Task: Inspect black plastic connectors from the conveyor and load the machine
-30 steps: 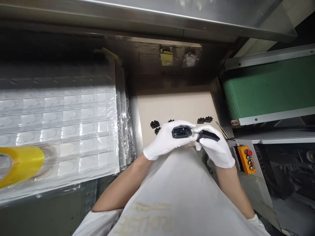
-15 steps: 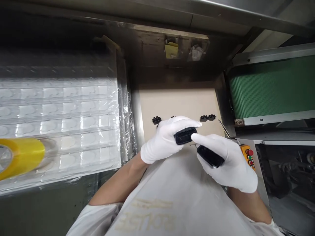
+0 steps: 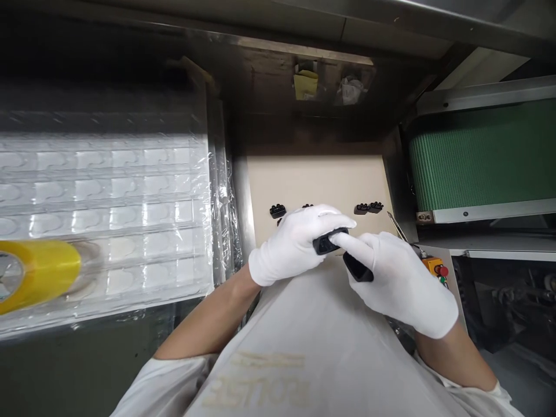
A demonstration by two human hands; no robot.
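- Left hand (image 3: 299,242), white-gloved, curls partway closed around a black, hollow, oblong plastic piece (image 3: 322,245).
- Right hand (image 3: 402,285), also white-gloved, has its fingers folded on a second black oblong piece (image 3: 358,270); its extended finger touches the first piece.
- Both pieces are held close together, before the white cloth apron (image 3: 330,324).
- Beyond them, small black knobbed blocks (image 3: 277,211) lie on a flat beige board (image 3: 321,179).
- Leftward, a yellow tape roll (image 3: 52,269) rests on clear plastic pocketed trays (image 3: 125,211).
- Rightward is a green ribbed conveyor belt (image 3: 482,159).
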